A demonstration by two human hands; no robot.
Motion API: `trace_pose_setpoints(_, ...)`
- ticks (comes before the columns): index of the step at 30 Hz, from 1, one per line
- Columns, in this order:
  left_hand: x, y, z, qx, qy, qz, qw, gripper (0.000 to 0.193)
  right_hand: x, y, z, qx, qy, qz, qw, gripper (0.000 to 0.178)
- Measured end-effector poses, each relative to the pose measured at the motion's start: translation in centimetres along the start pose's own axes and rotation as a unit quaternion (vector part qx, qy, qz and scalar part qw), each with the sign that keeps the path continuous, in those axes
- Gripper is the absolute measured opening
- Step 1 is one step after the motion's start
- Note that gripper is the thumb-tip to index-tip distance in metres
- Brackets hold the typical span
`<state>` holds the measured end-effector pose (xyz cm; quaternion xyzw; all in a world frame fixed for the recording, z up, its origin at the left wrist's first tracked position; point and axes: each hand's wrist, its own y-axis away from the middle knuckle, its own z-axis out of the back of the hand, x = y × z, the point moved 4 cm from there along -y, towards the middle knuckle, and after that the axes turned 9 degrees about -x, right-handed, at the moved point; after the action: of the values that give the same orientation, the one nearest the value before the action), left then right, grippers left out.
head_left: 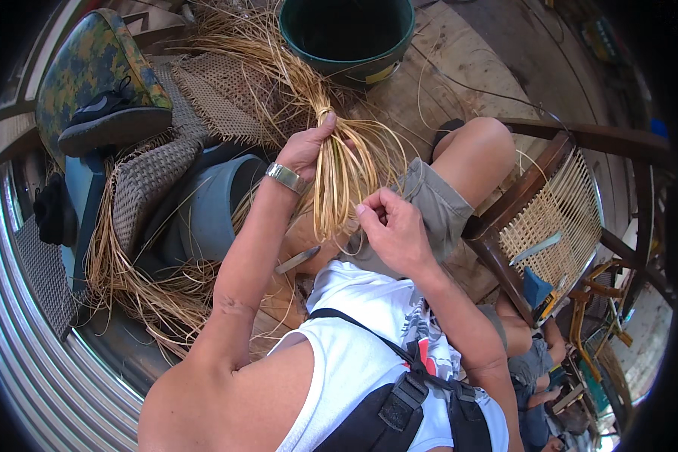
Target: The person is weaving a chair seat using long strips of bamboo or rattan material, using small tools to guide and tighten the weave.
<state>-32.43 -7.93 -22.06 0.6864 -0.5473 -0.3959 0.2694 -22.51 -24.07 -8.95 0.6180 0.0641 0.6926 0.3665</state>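
Wooden plank floor [444, 68] here, loose cane scattered all over and a dark green bucket [346, 34] up top. Left hand [309, 147] is clenched around a looped bundle of cane strips [343, 177], held above the lap. Right hand [392, 226] pinches a single strand at the bundle's lower end. A half-woven cane chair [557, 218] sits just beside the knee.

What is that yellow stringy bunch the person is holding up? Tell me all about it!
The bunch of cane strands is pale straw-yellow: long, thin, flat strips that look dry and bendy. The left hand grips it near its top, so the strands hang down in loops over the person's lap. The right hand pinches some strands near the bottom. More loose strands fan out above the grip.
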Motion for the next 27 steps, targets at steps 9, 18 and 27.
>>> trace_pose_setpoints(9, -0.1, 0.1, -0.5, 0.043, 0.036, 0.011, 0.998, 0.042, 1.6, 0.6, -0.2, -0.086, 0.008, 0.141, 0.986, 0.011)
trace_pose_setpoints(18, 0.1, -0.9, 0.3, -0.018, 0.031, -0.029, 0.999, 0.040, 0.7, 0.4, -0.6, -0.094, 0.029, 0.198, 0.975, 0.005)
trace_pose_setpoints(27, 0.0, -1.0, -0.6, -0.050, 0.025, -0.064, 0.996, 0.040, 1.3, 0.5, -0.4, -0.072, -0.008, 0.153, 0.986, 0.004)
